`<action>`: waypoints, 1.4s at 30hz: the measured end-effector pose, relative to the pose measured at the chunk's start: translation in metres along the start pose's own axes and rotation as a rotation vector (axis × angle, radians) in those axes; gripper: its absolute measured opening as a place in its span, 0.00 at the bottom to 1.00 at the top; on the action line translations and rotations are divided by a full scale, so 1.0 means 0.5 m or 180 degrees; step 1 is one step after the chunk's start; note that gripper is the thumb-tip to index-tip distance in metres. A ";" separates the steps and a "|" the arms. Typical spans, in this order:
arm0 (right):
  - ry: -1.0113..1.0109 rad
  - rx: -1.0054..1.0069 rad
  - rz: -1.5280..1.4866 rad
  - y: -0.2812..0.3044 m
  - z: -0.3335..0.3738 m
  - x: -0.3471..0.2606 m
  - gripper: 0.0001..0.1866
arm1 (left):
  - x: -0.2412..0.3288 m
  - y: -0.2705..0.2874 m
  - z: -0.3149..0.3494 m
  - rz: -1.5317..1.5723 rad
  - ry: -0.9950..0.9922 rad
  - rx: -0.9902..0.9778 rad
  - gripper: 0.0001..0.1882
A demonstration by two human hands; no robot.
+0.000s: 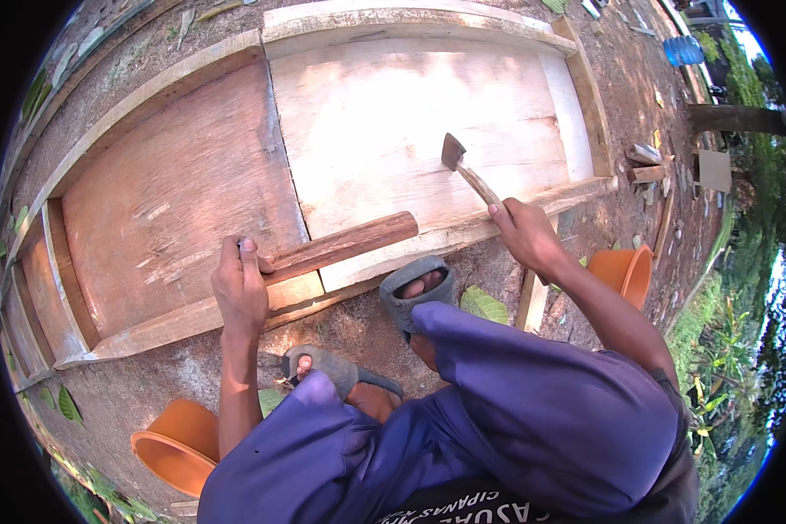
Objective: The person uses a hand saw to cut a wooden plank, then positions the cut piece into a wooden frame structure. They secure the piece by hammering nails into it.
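Observation:
My left hand (240, 288) is closed on the near end of a reddish-brown wooden stick (349, 244), thumb along its top. The stick slants up to the right over the near rail of a shallow wooden frame (179, 323). In my right hand (526, 234) is the wooden handle of a small hatchet (475, 182), its dark blade raised above the plywood panel (349, 148). Blade and stick are apart. A few pale splinters (170, 253) lie on the panel's left part.
Orange buckets stand on both sides of me, one at lower left (179, 445) and one at right (622, 272). My sandalled feet (417, 293) are close to the frame's near rail. Wood offcuts (646, 166), a blue water bottle (683, 51) and a tree trunk (742, 120) are farther right.

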State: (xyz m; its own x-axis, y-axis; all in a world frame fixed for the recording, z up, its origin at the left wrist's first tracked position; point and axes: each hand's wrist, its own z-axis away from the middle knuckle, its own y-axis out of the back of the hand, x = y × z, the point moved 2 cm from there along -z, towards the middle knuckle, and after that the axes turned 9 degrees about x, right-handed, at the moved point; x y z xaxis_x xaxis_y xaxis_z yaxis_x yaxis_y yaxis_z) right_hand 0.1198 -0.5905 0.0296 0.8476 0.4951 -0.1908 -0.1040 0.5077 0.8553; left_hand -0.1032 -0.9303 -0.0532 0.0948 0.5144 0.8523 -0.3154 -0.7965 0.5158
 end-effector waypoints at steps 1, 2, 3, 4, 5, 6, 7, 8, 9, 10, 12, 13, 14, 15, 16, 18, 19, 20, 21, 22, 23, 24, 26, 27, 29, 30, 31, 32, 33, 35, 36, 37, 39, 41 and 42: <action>0.0187 0.0264 0.0190 0.005 -0.011 0.003 0.26 | -0.003 0.001 -0.003 0.0044 0.0000 -0.0011 0.15; 0.0407 0.0501 0.0358 0.005 -0.032 0.025 0.25 | -0.003 0.003 -0.001 0.0048 0.0015 0.0005 0.15; 0.0636 0.0740 0.0527 0.014 -0.052 0.041 0.25 | -0.002 0.006 0.001 0.0054 0.0039 0.0033 0.15; 0.0653 0.0782 0.0578 0.028 -0.061 0.052 0.24 | 0.006 0.006 -0.001 -0.0042 -0.0033 -0.0035 0.14; 0.0658 0.0827 0.0627 0.039 -0.062 0.066 0.23 | 0.009 0.005 -0.002 -0.0021 -0.0009 -0.0066 0.14; 0.0742 0.0714 0.0555 0.039 -0.076 0.079 0.22 | 0.010 0.007 -0.005 -0.0010 0.0006 -0.0074 0.15; 0.0790 0.0592 0.0526 0.039 -0.088 0.104 0.22 | 0.008 0.000 -0.003 0.0037 0.0040 -0.0119 0.15; 0.0836 0.0475 0.0505 0.039 -0.099 0.115 0.22 | 0.006 -0.001 -0.004 0.0031 0.0007 -0.0120 0.14; 0.0859 0.0433 0.0557 0.036 -0.109 0.122 0.22 | 0.004 -0.001 -0.004 0.0027 -0.0026 -0.0124 0.13; 0.0889 0.0396 0.0604 0.035 -0.118 0.119 0.22 | 0.005 0.004 -0.005 0.0017 -0.0062 -0.0121 0.13; 0.1161 0.0371 0.0912 0.037 -0.142 0.104 0.23 | 0.011 0.016 -0.006 0.0008 -0.0013 -0.0071 0.13; 0.1211 0.0529 0.0864 0.039 -0.146 0.080 0.23 | 0.011 0.017 -0.005 0.0009 0.0013 -0.0078 0.13; 0.1257 0.0675 0.0802 0.043 -0.150 0.048 0.23 | 0.012 0.018 -0.003 -0.0013 0.0014 -0.0066 0.13; 0.1301 0.0821 0.0735 0.045 -0.162 0.022 0.23 | 0.013 0.020 -0.003 -0.0039 0.0015 -0.0053 0.13; 0.1480 0.0972 0.0602 0.053 -0.192 0.016 0.24 | 0.019 0.017 -0.003 -0.0013 0.0006 -0.0055 0.13; 0.1712 0.1038 0.0501 0.066 -0.234 -0.052 0.24 | 0.020 0.012 -0.002 -0.0030 0.0028 -0.0073 0.13; 0.1862 0.1192 0.0553 0.067 -0.264 -0.075 0.25 | 0.022 0.009 -0.001 -0.0033 0.0038 -0.0092 0.13; 0.2056 0.1353 0.0578 0.067 -0.299 -0.111 0.27 | 0.025 0.015 -0.001 -0.0022 0.0067 -0.0086 0.14; 0.2176 0.1512 0.0756 0.069 -0.330 -0.143 0.29 | 0.023 0.012 -0.002 0.0007 0.0095 -0.0101 0.14; 0.2308 0.1679 0.0920 0.072 -0.358 -0.181 0.31 | 0.023 0.015 -0.001 0.0026 0.0117 -0.0101 0.14; 0.2421 0.1793 0.0974 0.073 -0.388 -0.213 0.32 | 0.019 0.011 -0.001 0.0036 0.0095 -0.0060 0.14; 0.2531 0.1907 0.1027 0.073 -0.413 -0.245 0.33 | 0.015 0.007 -0.001 0.0044 0.0073 -0.0021 0.14; 0.2649 0.2035 0.1038 0.063 -0.441 -0.316 0.33 | 0.013 0.010 0.001 0.0090 0.0091 -0.0008 0.14; 0.2707 0.2095 0.1044 0.057 -0.449 -0.348 0.33 | 0.018 0.013 -0.001 0.0141 0.0120 -0.0031 0.14; 0.2783 0.2375 0.1199 0.042 -0.463 -0.400 0.35 | 0.018 0.016 -0.001 0.0167 0.0143 -0.0038 0.14; 0.2815 0.2520 0.1281 0.039 -0.469 -0.420 0.36 | 0.016 0.016 -0.002 0.0149 0.0129 -0.0039 0.14; 0.2815 0.2448 0.1322 0.041 -0.492 -0.422 0.35 | 0.016 0.012 -0.002 0.0147 0.0112 -0.0059 0.14; 0.2807 0.2383 0.1374 0.048 -0.515 -0.420 0.34 | 0.017 0.009 -0.003 0.0140 0.0108 -0.0105 0.14; 0.2793 0.2321 0.1429 0.050 -0.534 -0.412 0.34 | 0.021 0.006 -0.004 0.0136 0.0099 -0.0153 0.14; 0.2541 0.1381 0.1556 0.058 -0.511 -0.459 0.27 | 0.009 0.018 -0.002 0.0041 0.0103 -0.0107 0.14; 0.2608 0.1360 0.1488 0.057 -0.508 -0.463 0.25 | 0.006 0.017 -0.001 0.0018 0.0067 -0.0059 0.14; 0.2665 0.1344 0.1432 0.064 -0.514 -0.458 0.23 | 0.007 0.014 -0.001 0.0010 0.0026 -0.0018 0.13; 0.3025 0.1661 0.1257 0.063 -0.531 -0.442 0.22 | 0.007 0.010 0.004 -0.0024 -0.0020 -0.0023 0.12; 0.3443 0.2080 0.0892 0.056 -0.530 -0.421 0.21 | 0.017 0.008 -0.002 -0.0062 0.0033 -0.0080 0.12; 0.3322 0.1937 0.1050 0.058 -0.546 -0.419 0.21 | 0.023 0.010 -0.006 -0.0076 0.0115 -0.0132 0.12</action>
State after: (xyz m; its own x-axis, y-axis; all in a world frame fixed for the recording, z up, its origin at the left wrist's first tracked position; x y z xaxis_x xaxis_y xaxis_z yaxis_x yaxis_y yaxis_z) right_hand -0.2026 -0.4868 -0.0369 -0.0179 0.9996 0.0220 0.2601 -0.0166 0.9655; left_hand -0.1065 -0.9275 -0.0413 0.0690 0.5448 0.8357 -0.3523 -0.7704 0.5313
